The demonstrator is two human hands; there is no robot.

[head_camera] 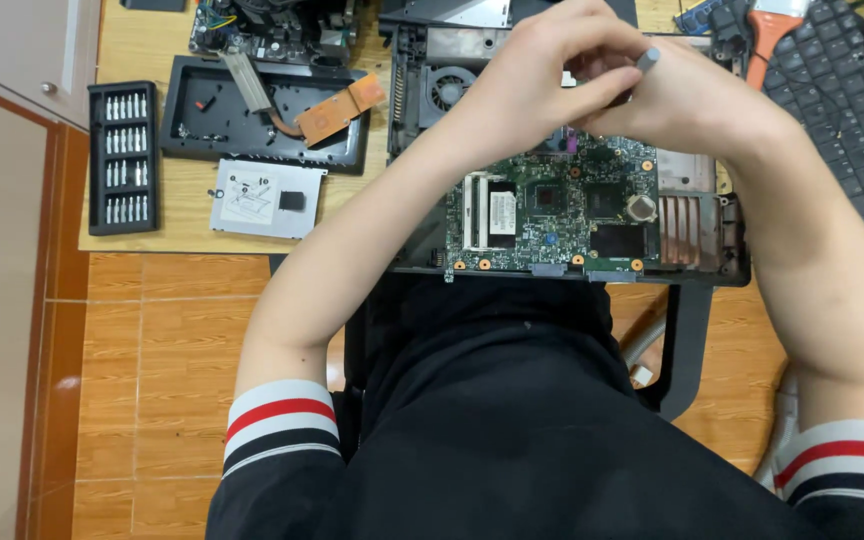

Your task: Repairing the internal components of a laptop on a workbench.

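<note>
Your two hands meet above the far half of the green circuit board [550, 215], which lies face up in the opened black laptop shell [722, 262] at the near edge of the wooden table [152, 45]. Your right hand [697, 100] pinches a slim grey screwdriver [648, 58]; only its rounded top shows, poking up between the fingers, so the shaft seems to run roughly straight down toward the board, its long axis near vertical and the tip hidden beneath your palms. Your left hand [542, 70] curls over it, fingers bent close and touching the right hand, likely to steady the tool so the tip stays seated; whether the left fingers actually grip the shaft, you cannot tell from here. The board's long side runs left to right, with the memory slots on its left and the copper cooling fins [685, 225] on its right, just beside it inside the shell. The round fan [446, 88] sits at the shell's far left corner. Well apart on your left lie the black case of screwdriver bits [123, 157], kept open within reach, a black tray [270, 112] holding a copper heat pipe [337, 112], and a silver drive bracket [267, 199]. A keyboard [847, 110] sits off to the right.
</note>
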